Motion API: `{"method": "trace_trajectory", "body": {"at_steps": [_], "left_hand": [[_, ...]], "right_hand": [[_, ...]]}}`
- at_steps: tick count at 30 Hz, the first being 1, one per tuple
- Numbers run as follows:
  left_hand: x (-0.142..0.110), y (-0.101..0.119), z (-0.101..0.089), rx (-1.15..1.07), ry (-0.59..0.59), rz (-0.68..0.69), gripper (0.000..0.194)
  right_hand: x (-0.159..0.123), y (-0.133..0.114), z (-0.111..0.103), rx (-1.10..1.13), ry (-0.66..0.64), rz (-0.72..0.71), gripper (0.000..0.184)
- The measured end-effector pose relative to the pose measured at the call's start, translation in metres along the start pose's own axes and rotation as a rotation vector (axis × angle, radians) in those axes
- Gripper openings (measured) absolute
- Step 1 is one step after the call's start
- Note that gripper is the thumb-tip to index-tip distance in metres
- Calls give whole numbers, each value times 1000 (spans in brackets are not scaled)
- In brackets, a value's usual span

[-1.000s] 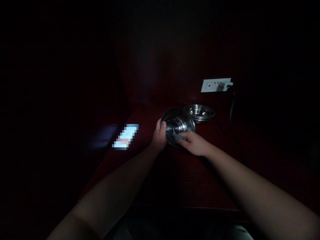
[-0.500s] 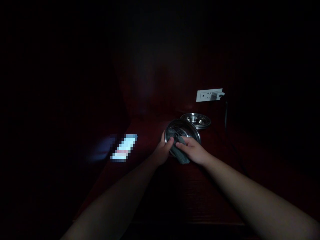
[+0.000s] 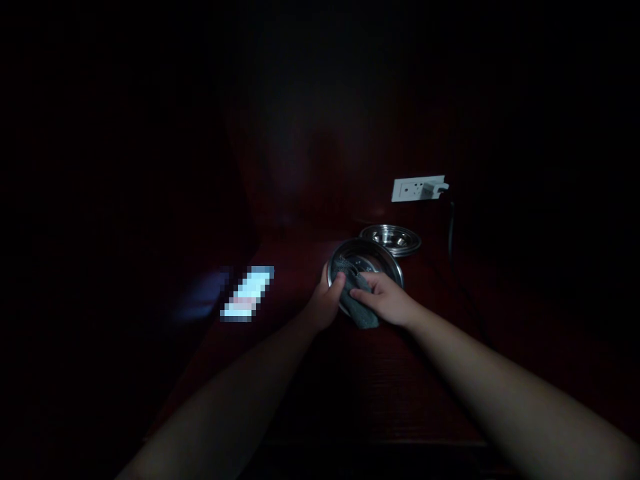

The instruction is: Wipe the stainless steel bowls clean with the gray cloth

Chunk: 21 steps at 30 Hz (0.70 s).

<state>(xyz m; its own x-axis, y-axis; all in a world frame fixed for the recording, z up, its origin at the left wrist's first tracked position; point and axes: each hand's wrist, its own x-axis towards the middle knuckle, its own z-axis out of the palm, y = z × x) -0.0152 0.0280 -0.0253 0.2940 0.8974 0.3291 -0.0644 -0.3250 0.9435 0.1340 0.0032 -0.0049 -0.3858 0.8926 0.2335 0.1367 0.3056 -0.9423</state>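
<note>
The left hand (image 3: 326, 303) grips the near left rim of a metal bowl (image 3: 376, 255), its thumb pressing a dark cloth (image 3: 359, 303) there. The right hand's (image 3: 387, 299) fingers pinch the cloth, which hangs over the near rim. The bowl tilts toward the person above the tabletop (image 3: 400, 387); in this dim light I cannot tell whether they touch. Stacked metal dishes (image 3: 411, 248) stand just behind, below a wall socket (image 3: 406, 191). A bright, pixelated rectangle (image 3: 249, 293) lies to the left.

A white socket (image 3: 409, 189) holds a plug (image 3: 442, 188); what may be a phone (image 3: 248, 293) glows at left.
</note>
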Motion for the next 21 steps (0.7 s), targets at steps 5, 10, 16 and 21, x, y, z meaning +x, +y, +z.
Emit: {"method": "trace_trajectory", "body": {"at_steps": [5, 10, 16, 21], "left_hand": [[0, 0, -1, 24, 46, 6, 50], [3, -1, -2, 33, 69, -4, 49], [6, -8, -3, 37, 126, 12, 52], [6, -8, -3, 17, 130, 7, 51]], "right_hand": [[0, -2, 0, -94, -18, -20, 11], [-2, -2, 0, -154, -49, -21, 9], [-4, -4, -2, -250, -107, -15, 13], [-3, -4, -5, -300, -120, -22, 14]]}}
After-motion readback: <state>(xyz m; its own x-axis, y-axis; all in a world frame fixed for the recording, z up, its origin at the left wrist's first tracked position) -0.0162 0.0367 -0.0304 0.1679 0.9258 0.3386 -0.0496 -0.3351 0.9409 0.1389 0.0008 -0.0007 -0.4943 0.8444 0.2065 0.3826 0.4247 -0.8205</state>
